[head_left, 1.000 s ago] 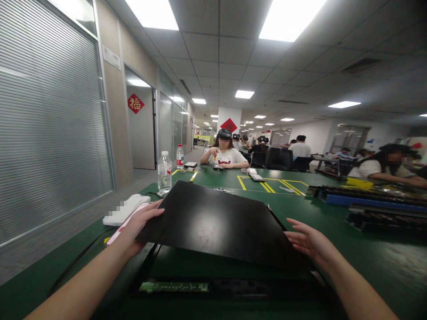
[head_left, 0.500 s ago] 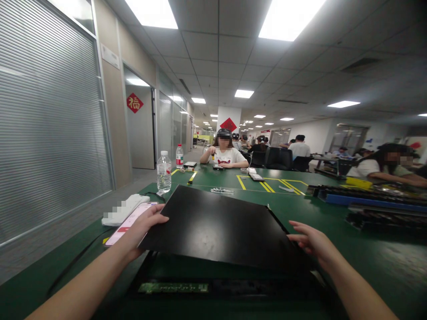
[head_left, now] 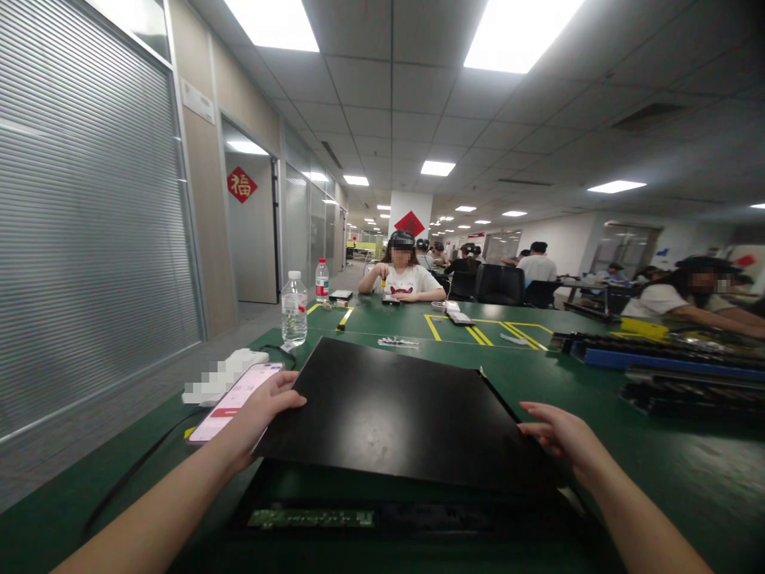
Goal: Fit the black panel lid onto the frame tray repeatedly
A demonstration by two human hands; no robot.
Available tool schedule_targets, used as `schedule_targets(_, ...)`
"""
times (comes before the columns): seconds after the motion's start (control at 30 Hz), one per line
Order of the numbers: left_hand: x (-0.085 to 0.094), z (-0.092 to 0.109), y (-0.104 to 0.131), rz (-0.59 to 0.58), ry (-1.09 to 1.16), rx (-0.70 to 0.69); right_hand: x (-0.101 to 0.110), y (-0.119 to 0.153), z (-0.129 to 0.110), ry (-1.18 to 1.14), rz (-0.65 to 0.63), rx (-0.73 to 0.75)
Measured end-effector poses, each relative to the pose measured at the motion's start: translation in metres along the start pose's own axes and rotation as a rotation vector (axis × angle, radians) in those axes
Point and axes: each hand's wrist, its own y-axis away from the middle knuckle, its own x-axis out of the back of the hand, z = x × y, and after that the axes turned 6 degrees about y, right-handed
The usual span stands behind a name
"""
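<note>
A large, thin black panel (head_left: 382, 422) with a dull glossy face is held tilted over the table in front of me. At its left edge my left hand (head_left: 272, 406) is closed, thumb on top and fingers against the side. My right hand (head_left: 559, 438) pinches the opposite edge lightly, with its upper finger stretched out beyond the panel. Below the panel lies a dark frame (head_left: 442, 518), partly hidden, with a green circuit board strip (head_left: 311, 518) along its near side.
Left of the panel lie a lit phone (head_left: 239, 402), a white object (head_left: 224, 375) and a black cable (head_left: 137, 462). Two bottles stand behind, the nearer one clear (head_left: 294, 311). Dark strips (head_left: 645, 359) are piled at right. A person (head_left: 403, 275) sits opposite on the green table (head_left: 675, 478).
The panel's near left corner has dropped slightly and shifted right, with both hands moving slightly along. More of the phone screen shows. The person opposite has moved a hand slightly.
</note>
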Motion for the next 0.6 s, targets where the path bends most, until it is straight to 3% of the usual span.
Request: schedule_targets(0.6,-0.0056,-0.0013,0.0032,0.041,0.015,0.026,-0.0026,-0.0031,-0.001,0.189,0.027,0.058)
